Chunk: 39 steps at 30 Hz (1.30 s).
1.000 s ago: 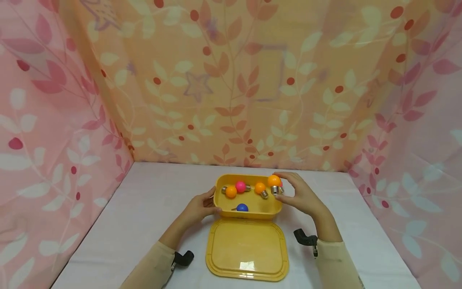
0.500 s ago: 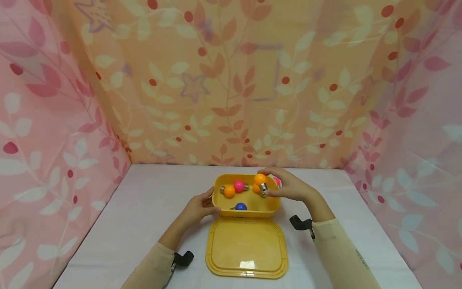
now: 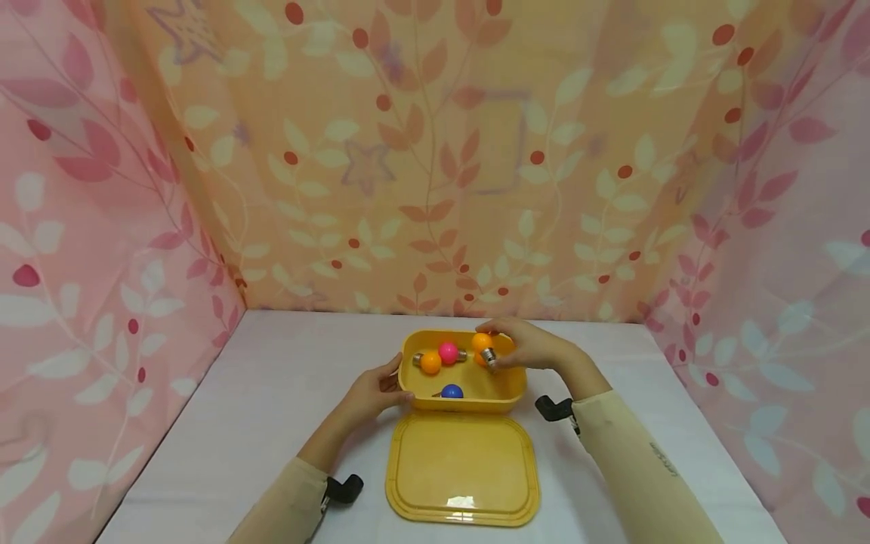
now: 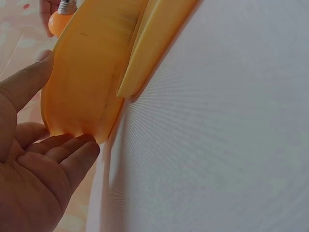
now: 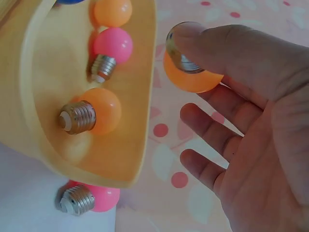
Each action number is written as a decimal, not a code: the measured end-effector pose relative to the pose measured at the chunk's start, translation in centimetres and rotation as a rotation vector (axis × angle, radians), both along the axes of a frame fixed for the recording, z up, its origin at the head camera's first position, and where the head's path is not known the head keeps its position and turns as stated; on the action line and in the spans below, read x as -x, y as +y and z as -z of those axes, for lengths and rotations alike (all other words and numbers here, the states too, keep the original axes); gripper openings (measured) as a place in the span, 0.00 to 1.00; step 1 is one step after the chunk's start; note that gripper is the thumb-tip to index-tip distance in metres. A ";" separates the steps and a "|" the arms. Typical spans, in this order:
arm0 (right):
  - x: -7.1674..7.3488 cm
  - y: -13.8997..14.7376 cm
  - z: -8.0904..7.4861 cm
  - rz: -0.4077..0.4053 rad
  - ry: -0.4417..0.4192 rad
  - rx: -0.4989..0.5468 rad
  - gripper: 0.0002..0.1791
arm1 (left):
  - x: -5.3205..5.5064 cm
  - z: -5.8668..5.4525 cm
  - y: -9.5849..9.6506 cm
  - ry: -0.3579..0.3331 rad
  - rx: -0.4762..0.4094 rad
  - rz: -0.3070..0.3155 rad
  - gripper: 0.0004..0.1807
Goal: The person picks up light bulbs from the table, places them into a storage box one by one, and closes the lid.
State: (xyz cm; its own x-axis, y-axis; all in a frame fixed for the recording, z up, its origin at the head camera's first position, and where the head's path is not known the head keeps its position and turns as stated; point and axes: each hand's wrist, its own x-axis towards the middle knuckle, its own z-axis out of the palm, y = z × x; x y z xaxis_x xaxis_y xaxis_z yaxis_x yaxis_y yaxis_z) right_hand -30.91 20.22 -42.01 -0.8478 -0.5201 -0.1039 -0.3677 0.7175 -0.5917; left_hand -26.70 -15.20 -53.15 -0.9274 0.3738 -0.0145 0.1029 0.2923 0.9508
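A yellow plastic box point(image 3: 469, 406) holds several coloured light bulbs. My left hand point(image 3: 367, 393) grips its left end, thumb at the rim and fingers along the outer wall point(image 4: 87, 87). Above the box's right part, my right hand point(image 3: 533, 347) pinches an orange bulb point(image 3: 482, 342) by thumb and fingers, its metal base point(image 5: 183, 58) under the thumb. Inside lie another orange bulb point(image 5: 104, 111) below the held one, an orange bulb point(image 3: 431, 363) and a pink bulb point(image 3: 448, 352) at the left, and a blue bulb point(image 3: 451, 391) by the near wall.
The yellow lid point(image 3: 462, 468) lies flat on the white tabletop point(image 3: 285, 355) in front of the box. Outside the box's right end is a pink bulb point(image 5: 104, 197), hidden by my hand in the head view. Flowered cloth point(image 3: 435, 189) walls in the table.
My right hand has moved left with the orange bulb, from the box's right end to over its inside. The left hand stays at the box.
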 end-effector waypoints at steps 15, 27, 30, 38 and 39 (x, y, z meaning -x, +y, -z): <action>1.8 -2.0 2.3 -0.158 -0.034 -0.073 0.32 | -0.1 0.5 -0.3 -0.004 -0.010 -0.001 0.50; 2.3 -3.2 3.4 -0.120 -0.110 -0.120 0.34 | 0.1 0.2 -0.3 0.003 -0.005 0.002 0.50; 2.5 -3.3 3.6 -0.120 -0.117 -0.128 0.34 | 0.1 0.2 -0.2 -0.001 -0.010 0.008 0.50; 2.4 -3.7 4.0 -0.129 -0.097 -0.189 0.33 | 0.1 0.4 -0.1 -0.007 -0.032 0.004 0.49; 2.4 -3.8 4.0 -0.125 -0.092 -0.204 0.34 | 0.1 0.4 -0.1 -0.006 -0.035 0.006 0.49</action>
